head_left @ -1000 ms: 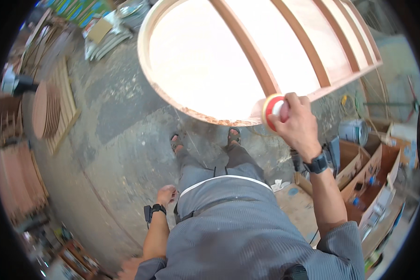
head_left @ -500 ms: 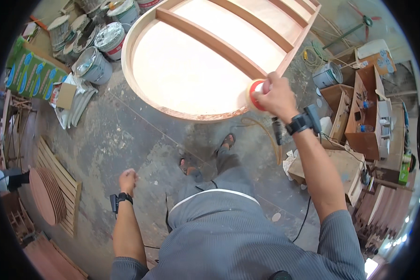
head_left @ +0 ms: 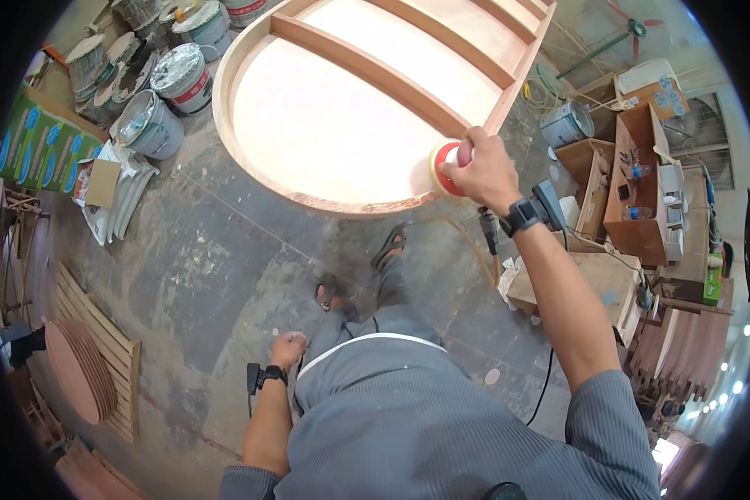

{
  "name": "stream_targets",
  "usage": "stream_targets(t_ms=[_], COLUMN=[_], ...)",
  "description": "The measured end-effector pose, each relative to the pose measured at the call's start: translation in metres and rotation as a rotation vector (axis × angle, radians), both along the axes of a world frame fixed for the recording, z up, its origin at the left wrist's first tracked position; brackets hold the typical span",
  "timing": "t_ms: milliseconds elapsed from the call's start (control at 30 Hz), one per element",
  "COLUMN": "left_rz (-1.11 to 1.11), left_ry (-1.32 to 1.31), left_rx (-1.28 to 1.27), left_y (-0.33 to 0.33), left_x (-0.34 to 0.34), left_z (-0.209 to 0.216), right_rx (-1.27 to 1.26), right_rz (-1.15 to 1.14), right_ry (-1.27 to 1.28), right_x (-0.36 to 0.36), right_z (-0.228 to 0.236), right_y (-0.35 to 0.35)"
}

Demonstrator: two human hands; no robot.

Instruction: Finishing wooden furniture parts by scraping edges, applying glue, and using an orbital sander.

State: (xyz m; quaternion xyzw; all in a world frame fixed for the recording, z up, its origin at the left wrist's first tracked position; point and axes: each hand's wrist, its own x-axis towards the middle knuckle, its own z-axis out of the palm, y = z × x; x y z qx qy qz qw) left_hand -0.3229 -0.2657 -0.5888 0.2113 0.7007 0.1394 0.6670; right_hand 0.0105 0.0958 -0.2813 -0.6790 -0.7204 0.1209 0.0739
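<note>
My right hand (head_left: 485,171) is wrapped round the top of a round red-and-white orbital sander (head_left: 447,169). The sander sits at the near right edge of a pale wooden frame (head_left: 325,206) with a curved end, where a crosspiece (head_left: 367,71) meets the rim. Its pad is partly hidden, so I cannot tell how much of it touches the wood. From below my wrist a dark hose fitting (head_left: 489,233) leads into a tan hose (head_left: 475,257). Beside my left hip hangs my left hand (head_left: 289,350), its fingers loosely curled with nothing visible in them.
Paint buckets (head_left: 154,125) crowd the far left, near a bag (head_left: 125,196) and green cartons (head_left: 46,137). Round wooden boards (head_left: 79,375) lean on slats at the left. Right of me are wooden boxes (head_left: 642,192), a low crate (head_left: 579,287) and a black cable (head_left: 545,387).
My left hand has swung in toward my hip. My right hand and the sander have shifted only slightly along the frame's edge. The whole view has moved a little, and my feet are stepping.
</note>
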Motion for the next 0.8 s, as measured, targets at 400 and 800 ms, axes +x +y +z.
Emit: stream_targets(t_ms=[400, 800], left_rz=[0.342, 0.284], left_ry=[0.142, 0.140], left_rx=[0.056, 0.062], left_y=[0.021, -0.013], left_x=[-0.031, -0.015], left_z=[0.012, -0.015], right_rx=[0.037, 0.028], right_rz=[-0.052, -0.007], right_ry=[-0.038, 0.022], right_x=[-0.001, -0.004], right_z=[-0.001, -0.001], right_y=[-0.001, -0.013])
